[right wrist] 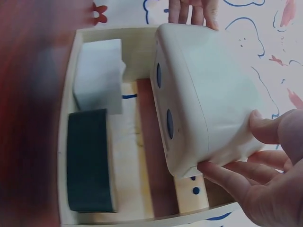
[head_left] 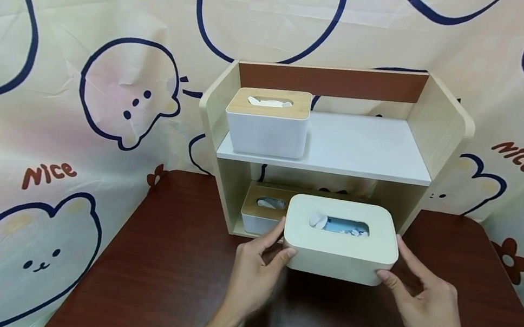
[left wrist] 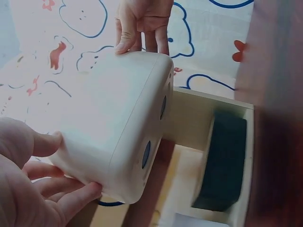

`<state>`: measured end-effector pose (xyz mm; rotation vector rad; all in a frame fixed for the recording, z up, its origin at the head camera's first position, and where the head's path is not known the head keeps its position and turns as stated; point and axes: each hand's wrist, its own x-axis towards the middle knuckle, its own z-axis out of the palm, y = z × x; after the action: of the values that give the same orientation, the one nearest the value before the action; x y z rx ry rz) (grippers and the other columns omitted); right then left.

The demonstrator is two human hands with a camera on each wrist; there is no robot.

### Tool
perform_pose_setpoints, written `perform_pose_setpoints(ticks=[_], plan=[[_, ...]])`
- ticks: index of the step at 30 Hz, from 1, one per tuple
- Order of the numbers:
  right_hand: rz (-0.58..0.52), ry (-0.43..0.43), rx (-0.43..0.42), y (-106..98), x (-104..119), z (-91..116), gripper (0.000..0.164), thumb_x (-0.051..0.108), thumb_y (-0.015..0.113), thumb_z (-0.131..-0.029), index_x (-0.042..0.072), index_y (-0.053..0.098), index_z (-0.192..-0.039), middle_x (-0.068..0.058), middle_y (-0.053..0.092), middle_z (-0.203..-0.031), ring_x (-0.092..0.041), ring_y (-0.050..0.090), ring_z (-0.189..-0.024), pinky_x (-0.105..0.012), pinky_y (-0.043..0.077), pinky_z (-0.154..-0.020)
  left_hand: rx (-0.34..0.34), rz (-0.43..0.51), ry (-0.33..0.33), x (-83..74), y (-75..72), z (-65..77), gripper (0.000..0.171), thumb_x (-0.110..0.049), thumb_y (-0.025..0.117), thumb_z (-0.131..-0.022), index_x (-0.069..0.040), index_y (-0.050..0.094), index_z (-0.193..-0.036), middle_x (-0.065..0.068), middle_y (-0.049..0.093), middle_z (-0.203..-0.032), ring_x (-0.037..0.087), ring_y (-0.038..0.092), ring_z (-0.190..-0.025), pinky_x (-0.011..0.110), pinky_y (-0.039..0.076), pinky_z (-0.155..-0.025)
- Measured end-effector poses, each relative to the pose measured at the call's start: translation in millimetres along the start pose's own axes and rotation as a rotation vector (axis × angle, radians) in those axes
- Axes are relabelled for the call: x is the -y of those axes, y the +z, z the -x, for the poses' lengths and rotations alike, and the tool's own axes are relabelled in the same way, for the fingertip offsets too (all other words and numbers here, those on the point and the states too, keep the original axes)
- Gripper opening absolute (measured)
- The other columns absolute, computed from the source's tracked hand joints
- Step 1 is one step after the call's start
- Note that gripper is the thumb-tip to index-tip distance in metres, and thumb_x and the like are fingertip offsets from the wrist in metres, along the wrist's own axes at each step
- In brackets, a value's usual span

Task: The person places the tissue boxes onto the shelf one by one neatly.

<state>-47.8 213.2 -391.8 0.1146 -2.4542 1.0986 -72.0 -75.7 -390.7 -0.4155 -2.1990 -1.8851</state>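
Note:
A cream tissue box (head_left: 338, 265) with rounded corners is held up in front of the shelf's lower level, tissue showing in its top slot. Its left end is gripped by my left hand (head_left: 253, 271), thumb on the near side and fingers around the end. My right hand (head_left: 426, 303) holds the opposite end in the same way. Both wrist views show round openings in the underside of the cream tissue box (left wrist: 118, 109). Behind it, on the lower level, stand a white tissue box with a wooden lid (head_left: 259, 224) and a dark green box (right wrist: 90, 161), which the head view hides.
The two-level shelf unit (head_left: 369, 168) stands at the back of the dark wooden table (head_left: 154, 281). Another white tissue box with a wooden lid (head_left: 266, 131) sits at the left of the upper level. A patterned cloth (head_left: 108, 177) hangs behind and beside the table.

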Motion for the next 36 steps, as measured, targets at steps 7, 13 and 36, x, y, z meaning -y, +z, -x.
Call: perform_pose_setpoints(ticks=[7, 13, 36], plan=[[0.031, -0.021, -0.018, -15.1, 12.6, -11.4, 0.078, 0.008, 0.089, -0.087, 0.023, 0.057, -0.157, 0.007, 0.046, -0.053, 0.004, 0.024, -0.040, -0.022, 0.028, -0.036, -0.002, 0.010, 0.023, -19.1, -0.3, -10.1, 0.063, -0.004, 0.078, -0.097, -0.008, 0.054, -0.155, 0.009, 0.057, -0.157, 0.016, 0.063, -0.137, 0.028, 0.059, -0.101], [0.038, -0.051, -0.048, -29.9, 26.0, -21.4, 0.079, 0.007, 0.090, -0.087, 0.028, 0.057, -0.156, 0.012, 0.037, -0.046, 0.003, 0.026, -0.037, -0.022, 0.026, -0.036, -0.016, -0.010, 0.073, -37.7, -0.3, -19.6, 0.063, -0.008, 0.080, -0.097, -0.009, 0.055, -0.155, 0.007, 0.059, -0.156, 0.017, 0.061, -0.140, 0.029, 0.059, -0.100], [-0.019, -0.123, -0.143, -62.1, 63.1, -60.4, 0.070, 0.013, 0.084, -0.095, 0.028, 0.054, -0.156, -0.021, 0.067, -0.144, 0.019, 0.063, -0.106, -0.002, 0.040, -0.072, -0.035, -0.112, 0.242, -91.7, -5.9, -59.9, 0.059, -0.014, 0.078, -0.100, -0.005, 0.057, -0.153, 0.010, 0.064, -0.150, 0.017, 0.067, -0.132, 0.033, 0.059, -0.099]])
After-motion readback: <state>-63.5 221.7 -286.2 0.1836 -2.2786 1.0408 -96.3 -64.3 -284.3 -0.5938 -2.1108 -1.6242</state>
